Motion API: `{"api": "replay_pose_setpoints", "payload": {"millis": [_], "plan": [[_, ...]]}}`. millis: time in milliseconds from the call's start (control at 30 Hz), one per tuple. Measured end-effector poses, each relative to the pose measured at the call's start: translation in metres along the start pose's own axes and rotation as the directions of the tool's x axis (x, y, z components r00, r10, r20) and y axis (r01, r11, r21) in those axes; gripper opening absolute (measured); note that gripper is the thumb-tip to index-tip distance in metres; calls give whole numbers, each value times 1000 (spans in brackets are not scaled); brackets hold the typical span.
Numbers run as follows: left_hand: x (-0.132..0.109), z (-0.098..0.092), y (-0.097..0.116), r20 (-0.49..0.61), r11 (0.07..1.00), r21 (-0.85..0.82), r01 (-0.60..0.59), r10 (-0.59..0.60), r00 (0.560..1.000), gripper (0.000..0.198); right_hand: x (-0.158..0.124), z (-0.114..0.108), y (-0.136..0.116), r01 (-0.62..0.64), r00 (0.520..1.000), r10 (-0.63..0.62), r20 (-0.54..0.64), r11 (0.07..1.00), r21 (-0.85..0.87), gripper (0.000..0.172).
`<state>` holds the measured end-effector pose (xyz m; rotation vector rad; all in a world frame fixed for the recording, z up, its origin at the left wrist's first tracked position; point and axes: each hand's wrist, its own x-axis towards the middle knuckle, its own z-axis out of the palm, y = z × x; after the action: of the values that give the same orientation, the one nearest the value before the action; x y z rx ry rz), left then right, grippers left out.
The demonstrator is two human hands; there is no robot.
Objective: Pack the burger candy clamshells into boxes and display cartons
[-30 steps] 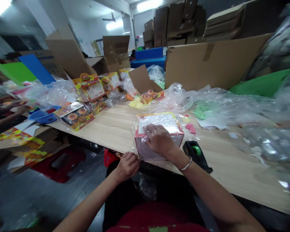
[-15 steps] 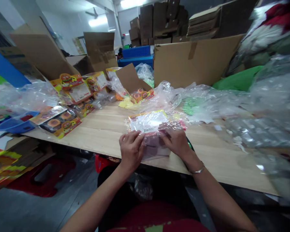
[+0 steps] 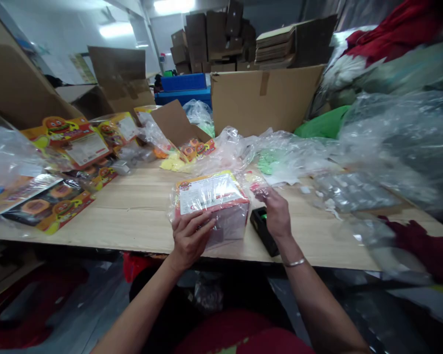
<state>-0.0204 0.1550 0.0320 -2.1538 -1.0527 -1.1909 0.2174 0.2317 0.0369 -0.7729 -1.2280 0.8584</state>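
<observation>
A toy package [image 3: 214, 194] in clear plastic wrap lies on the wooden table [image 3: 133, 206], its white label with a barcode facing up. My left hand [image 3: 192, 237] rests on its near left edge, fingers spread over the wrap. To the right of the package, my right hand [image 3: 276, 211] has its fingers closed on the loose end of the clear wrap. A black holder [image 3: 265, 231] with something green inside sits between the package and my right hand.
Hamburger-print packages [image 3: 51, 201] lie at the left. Clear plastic bags [image 3: 299, 152] spread along the back before a large carton [image 3: 262, 101]. Clear trays [image 3: 354, 191] and dark red cloth [image 3: 421, 246] lie at the right.
My right hand has come off the package top and moved right, drawing the wrap outward. The black holder now shows. The view has shifted right, and my left hand stays on the package.
</observation>
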Motion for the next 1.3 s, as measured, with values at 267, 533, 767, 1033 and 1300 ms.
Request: {"api": "replay_pose_setpoints", "payload": {"millis": [267, 533, 767, 1033, 1300], "plan": [[0, -2, -26, 45, 995, -41, -90, 92, 995, 27, -17, -6, -11, -340, 941, 339, 6, 941, 11, 36], [14, -16, -36, 217, 988, -147, 38, -6, 976, 18, -53, 10, 14, -583, 811, 578, 89, 787, 204, 49], [60, 39, 44, 99, 977, 14, 212, -212, 972, 42, -53, 13, 14, -637, 765, 620, 174, 687, 349, 51], [51, 71, 36, 102, 981, 137, 141, -155, 983, 31, -66, 11, 30, -734, 673, 672, 309, 557, 389, 47], [37, 65, -6, 95, 969, 188, 160, -180, 979, 50, -79, 58, 53, -852, 519, 749, 411, 493, 177, 41]]}}
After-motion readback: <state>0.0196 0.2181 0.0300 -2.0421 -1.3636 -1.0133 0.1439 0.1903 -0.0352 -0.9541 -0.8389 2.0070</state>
